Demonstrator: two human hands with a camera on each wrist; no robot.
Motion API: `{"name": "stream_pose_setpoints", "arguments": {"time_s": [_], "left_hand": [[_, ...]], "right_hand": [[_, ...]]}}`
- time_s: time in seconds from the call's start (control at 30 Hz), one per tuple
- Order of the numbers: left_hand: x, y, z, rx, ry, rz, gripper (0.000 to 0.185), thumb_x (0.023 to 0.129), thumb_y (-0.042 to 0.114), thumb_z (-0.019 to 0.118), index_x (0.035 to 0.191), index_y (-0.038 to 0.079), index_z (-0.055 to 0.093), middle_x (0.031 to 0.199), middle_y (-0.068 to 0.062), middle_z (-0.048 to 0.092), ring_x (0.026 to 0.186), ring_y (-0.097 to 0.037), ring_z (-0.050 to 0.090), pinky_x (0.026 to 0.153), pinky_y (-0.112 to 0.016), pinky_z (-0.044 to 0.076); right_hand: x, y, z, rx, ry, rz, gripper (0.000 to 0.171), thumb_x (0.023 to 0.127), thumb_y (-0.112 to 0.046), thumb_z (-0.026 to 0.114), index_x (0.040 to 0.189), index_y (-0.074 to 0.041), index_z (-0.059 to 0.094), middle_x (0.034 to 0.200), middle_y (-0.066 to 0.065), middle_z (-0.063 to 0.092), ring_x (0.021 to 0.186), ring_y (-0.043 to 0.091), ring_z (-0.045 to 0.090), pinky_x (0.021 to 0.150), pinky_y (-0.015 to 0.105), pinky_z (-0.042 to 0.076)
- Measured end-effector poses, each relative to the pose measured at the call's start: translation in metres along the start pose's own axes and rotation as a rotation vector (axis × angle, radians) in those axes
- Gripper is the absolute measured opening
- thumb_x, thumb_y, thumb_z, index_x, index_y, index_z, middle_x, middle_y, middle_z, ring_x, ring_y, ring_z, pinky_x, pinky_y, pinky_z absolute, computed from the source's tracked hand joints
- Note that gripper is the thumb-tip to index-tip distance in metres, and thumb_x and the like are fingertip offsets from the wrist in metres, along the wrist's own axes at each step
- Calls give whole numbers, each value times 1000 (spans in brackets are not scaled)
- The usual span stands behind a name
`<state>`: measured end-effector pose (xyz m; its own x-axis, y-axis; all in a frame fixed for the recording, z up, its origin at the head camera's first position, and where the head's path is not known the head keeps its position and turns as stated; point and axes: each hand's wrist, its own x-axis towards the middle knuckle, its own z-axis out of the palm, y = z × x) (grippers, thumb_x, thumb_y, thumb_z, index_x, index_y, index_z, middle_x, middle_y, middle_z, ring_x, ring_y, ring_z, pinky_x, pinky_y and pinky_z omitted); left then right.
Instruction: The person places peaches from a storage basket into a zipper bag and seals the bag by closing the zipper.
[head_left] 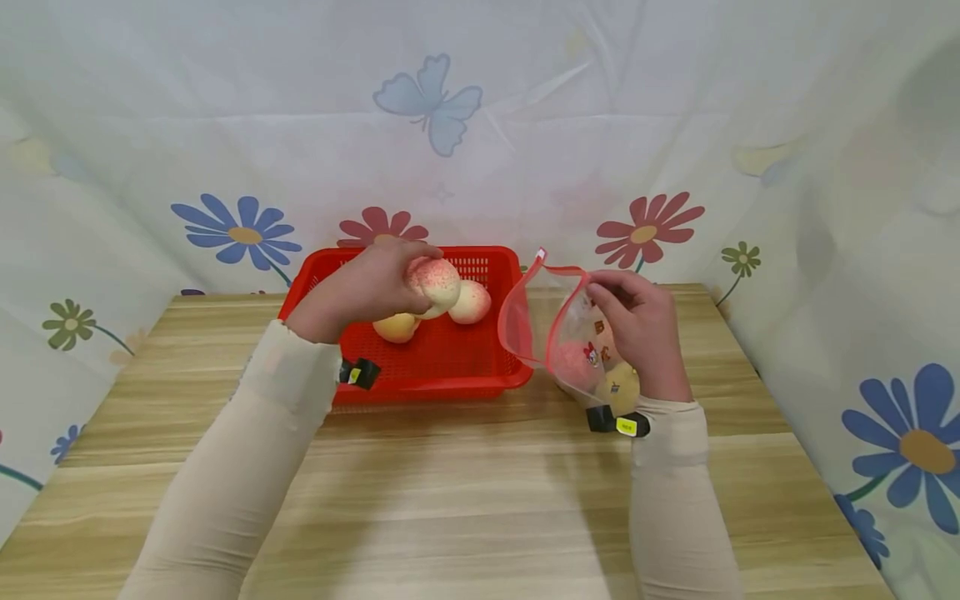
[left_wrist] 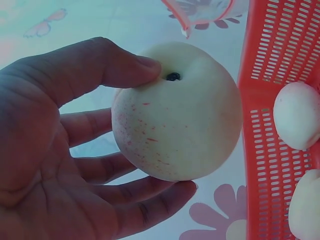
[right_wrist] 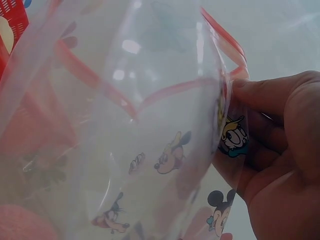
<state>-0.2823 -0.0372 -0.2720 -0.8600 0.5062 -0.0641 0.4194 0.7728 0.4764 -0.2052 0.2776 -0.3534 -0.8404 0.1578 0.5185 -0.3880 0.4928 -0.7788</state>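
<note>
My left hand (head_left: 378, 281) grips a pale peach (left_wrist: 180, 115) with pink speckles, thumb beside its dark stem pit. In the head view that peach is above the red basket (head_left: 450, 385). Inside the basket lie another pinkish peach (head_left: 471, 302) and a yellowish fruit (head_left: 395, 328). My right hand (head_left: 637, 329) pinches the rim of a clear zip bag (right_wrist: 165, 170) with a red edge and cartoon prints. The bag's mouth gapes toward the basket. Within the bag a pink fruit (head_left: 573, 363) and a yellowish one (head_left: 621, 388) show through the plastic.
Basket and bag stand side by side on a wood-grain table (head_left: 450, 500), near its back edge. Behind it hangs a white curtain (head_left: 487, 183) printed with flowers and a butterfly. The basket's right wall is close to the bag's mouth.
</note>
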Motion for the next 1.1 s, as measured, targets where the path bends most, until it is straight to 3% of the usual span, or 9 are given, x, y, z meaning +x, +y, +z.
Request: {"name": "stream_pose_setpoints", "arguments": {"time_s": [0.13, 0.4, 0.57, 0.93, 1.1], "left_hand": [[1, 2, 3, -15, 6, 10, 73, 70, 17, 82, 137, 18, 52, 126, -2, 57, 117, -24, 43, 78, -41, 59], [2, 5, 9, -107, -8, 45, 66, 75, 17, 81, 135, 20, 53, 120, 2, 59, 107, -19, 55, 81, -39, 59], [2, 9, 13, -91, 11, 23, 73, 73, 21, 83, 138, 23, 50, 129, 3, 55, 111, -18, 52, 84, -40, 58], [2, 16, 23, -72, -7, 41, 68, 78, 29, 80, 139, 25, 49, 134, 4, 52, 116, -17, 50, 92, -42, 55], [3, 18, 29, -56, -5, 84, 69, 81, 31, 78, 142, 24, 47, 137, 2, 50, 119, -16, 48, 95, -40, 54]], "right_hand": [[0, 0, 0, 2, -1, -1, 26, 92, -21, 65, 112, -6, 71, 101, 14, 71, 82, 2, 60, 74, 12, 51], [1, 0, 0, 16, -2, -19, 25, 92, -19, 66, 110, -3, 71, 98, 14, 71, 80, 0, 61, 73, 13, 52], [1, 0, -1, -4, 0, -16, 25, 92, -20, 66, 110, -4, 71, 97, 13, 71, 79, 1, 60, 72, 13, 51], [1, 0, 0, -8, -2, -24, 25, 92, -20, 66, 110, -4, 71, 97, 13, 71, 79, -1, 60, 72, 12, 51], [2, 2, -1, -23, -1, -12, 25, 92, -21, 65, 111, -5, 71, 98, 12, 71, 79, 1, 60, 71, 12, 51]]}}
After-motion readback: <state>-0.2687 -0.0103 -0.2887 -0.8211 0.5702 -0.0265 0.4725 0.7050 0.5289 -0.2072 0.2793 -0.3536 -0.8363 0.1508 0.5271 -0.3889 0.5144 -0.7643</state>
